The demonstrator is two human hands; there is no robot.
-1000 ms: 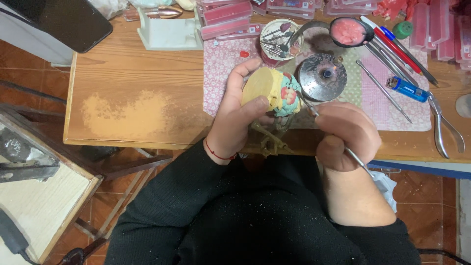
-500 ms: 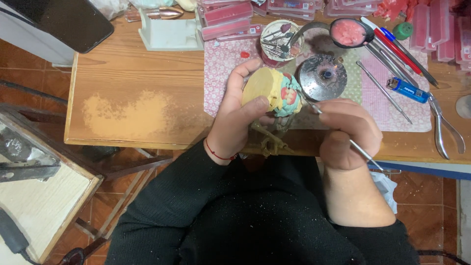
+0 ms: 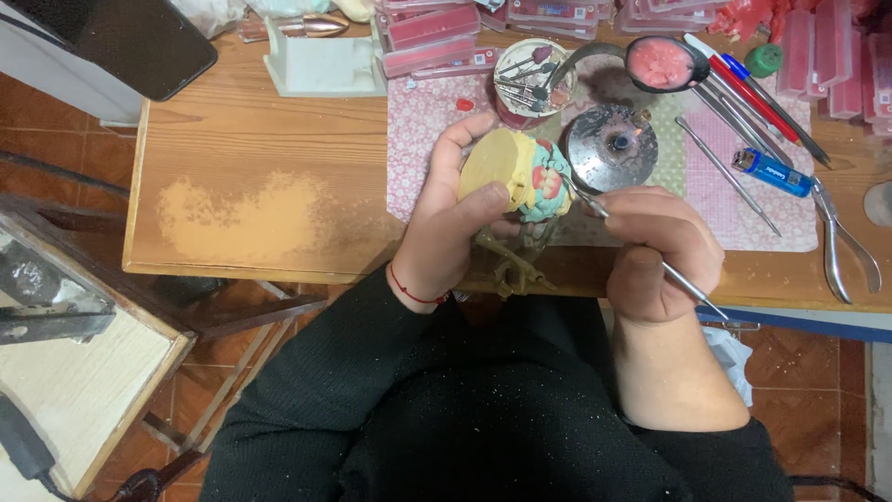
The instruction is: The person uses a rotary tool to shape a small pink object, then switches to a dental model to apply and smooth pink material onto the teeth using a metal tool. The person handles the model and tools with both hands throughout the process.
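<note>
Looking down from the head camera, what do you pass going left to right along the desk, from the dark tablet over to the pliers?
Dark tablet → pale green holder → left hand gripping a yellow dental model → right hand holding a thin metal tool → blue lighter → pliers.

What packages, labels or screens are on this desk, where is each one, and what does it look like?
Dark screen: top left corner, flat black slab, unlit.
Pink boxes: back edge, centre, long flat cases with pale labels.
More pink boxes: top right, stacked upright.
Blue lighter: right of the hands, small tube with a label.
</note>
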